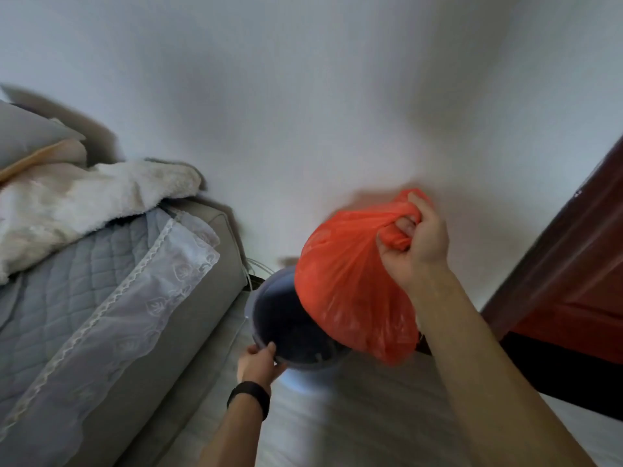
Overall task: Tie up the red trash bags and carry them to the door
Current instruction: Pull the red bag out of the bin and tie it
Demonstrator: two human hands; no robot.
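Well, the red trash bag [350, 281] hangs just above the dark bin [290, 318], its gathered neck bunched tight in my right hand [414, 244] so nothing spills. My left hand [259, 364] grips the bin's rim, I judge to steady it. A grey sofa [168, 298] sits beside.

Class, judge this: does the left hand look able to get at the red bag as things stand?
Probably yes: the left hand grips the rim of the bin right beside the red bag, with nothing between them, but it must let go first.
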